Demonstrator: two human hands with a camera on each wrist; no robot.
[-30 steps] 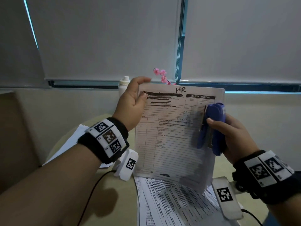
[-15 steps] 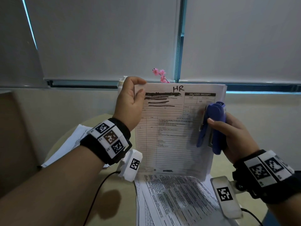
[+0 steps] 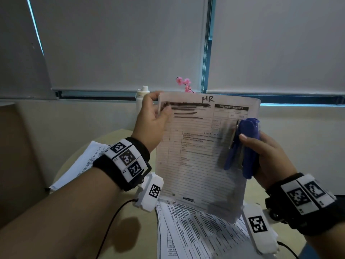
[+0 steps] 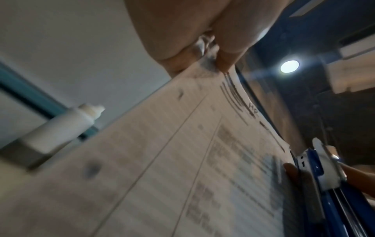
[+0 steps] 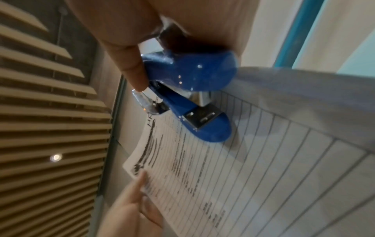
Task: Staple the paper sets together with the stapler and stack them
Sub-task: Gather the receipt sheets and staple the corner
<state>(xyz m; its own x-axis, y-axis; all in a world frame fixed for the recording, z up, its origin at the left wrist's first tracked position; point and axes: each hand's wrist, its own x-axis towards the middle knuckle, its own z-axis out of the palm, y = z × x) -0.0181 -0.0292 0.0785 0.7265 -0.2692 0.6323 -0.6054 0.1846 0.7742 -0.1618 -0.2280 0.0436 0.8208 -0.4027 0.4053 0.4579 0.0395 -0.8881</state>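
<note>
My left hand (image 3: pixel 155 118) pinches the top left corner of a paper set (image 3: pixel 199 156), a delivery receipt marked "HR", and holds it upright above the table. My right hand (image 3: pixel 267 154) grips a blue stapler (image 3: pixel 246 146) at the set's right edge, near the upper right corner. In the right wrist view the stapler (image 5: pixel 192 72) has its mouth apart, its metal-plated base lying against the printed face of the paper set (image 5: pixel 243 176). The left wrist view shows my left hand (image 4: pixel 182 32) with finger and thumb on the corner of the paper set (image 4: pixel 162 160), blurred, with the stapler (image 4: pixel 324 184) beyond.
Printed sheets (image 3: pixel 196 232) lie on the round beige table (image 3: pixel 130 230) below the held set, and another paper stack (image 3: pixel 82 161) lies at the left. A white bottle (image 3: pixel 141 96) and pink flowers (image 3: pixel 183 84) stand at the back by the blinds. A black cable (image 3: pixel 112 225) crosses the table.
The paper set has risen a little and my left thumb has shifted on its top left corner. My right hand with the stapler has hardly moved.
</note>
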